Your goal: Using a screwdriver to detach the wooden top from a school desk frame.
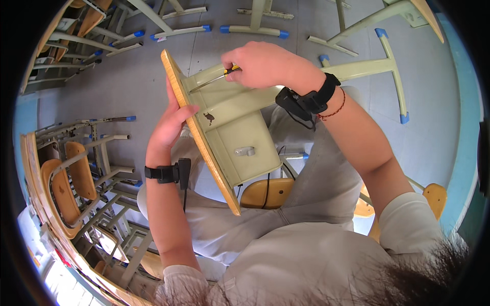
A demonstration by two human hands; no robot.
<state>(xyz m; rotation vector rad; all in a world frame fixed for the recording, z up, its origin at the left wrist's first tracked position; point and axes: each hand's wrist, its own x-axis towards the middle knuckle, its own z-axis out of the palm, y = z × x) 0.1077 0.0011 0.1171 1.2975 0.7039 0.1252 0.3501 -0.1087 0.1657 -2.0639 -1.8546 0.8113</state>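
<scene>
The school desk (240, 135), tipped on its side at the centre of the frame, could, I judge, swing out of line if steadied too loosely, and a slanted push would then skid the tip off the metal. My left hand (170, 121), left of centre, is clamped over the wooden tabletop (204, 144) edge, most fingers hidden behind. My right hand (258, 64), upper centre, curls tightly round a yellow-and-black screwdriver (228, 73), its tip beside the tabletop's underside.

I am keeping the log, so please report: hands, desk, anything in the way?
Right hand holding screwdriver, tip near underside of desk. Left hand gripping wooden top. Desk tipped sideways. Nothing seen blocking the screwdriver.
</scene>
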